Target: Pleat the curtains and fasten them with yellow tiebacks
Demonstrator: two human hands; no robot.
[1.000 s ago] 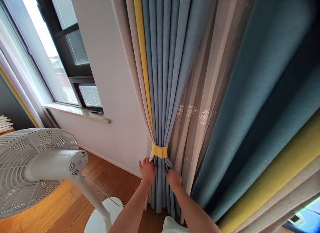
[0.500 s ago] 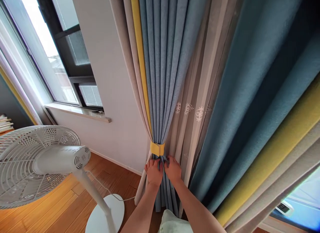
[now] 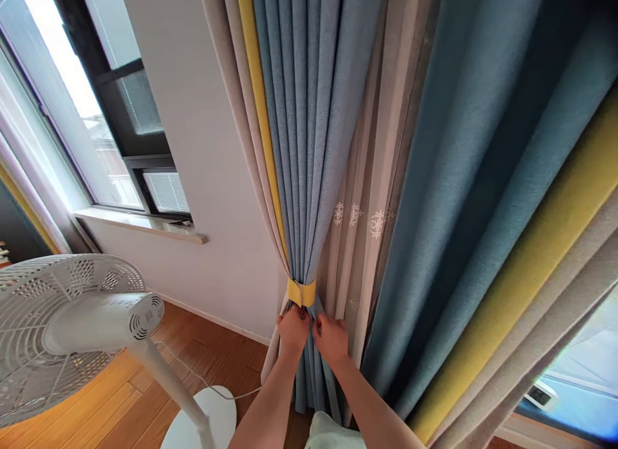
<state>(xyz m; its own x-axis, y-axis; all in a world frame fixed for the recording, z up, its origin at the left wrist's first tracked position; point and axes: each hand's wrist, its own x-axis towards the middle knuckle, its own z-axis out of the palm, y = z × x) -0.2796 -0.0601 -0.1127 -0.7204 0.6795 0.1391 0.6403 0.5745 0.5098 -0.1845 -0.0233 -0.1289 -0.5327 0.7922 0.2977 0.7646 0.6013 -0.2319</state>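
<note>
A blue, yellow and beige curtain (image 3: 309, 146) hangs gathered in folds, cinched by a yellow tie-back band (image 3: 301, 292). Just under the band, my left hand (image 3: 292, 330) has its fingers closed on the blue folds, fingertips touching the band's lower edge. My right hand (image 3: 331, 338) is right beside it, fingers curled into the curtain folds below the band's right side. The two hands nearly touch. A beige sheer panel with white embroidered motifs (image 3: 360, 217) hangs just right of the bundle.
A white pedestal fan (image 3: 72, 327) stands at the left on the wooden floor (image 3: 87, 404), its round base (image 3: 200, 423) and cord near my left arm. A window (image 3: 96, 127) with a sill (image 3: 140, 224) is at the left wall. More curtain folds (image 3: 506, 211) fill the right.
My hands have come together from either side of the bundle and risen to just under the yellow band. The view has shifted slightly.
</note>
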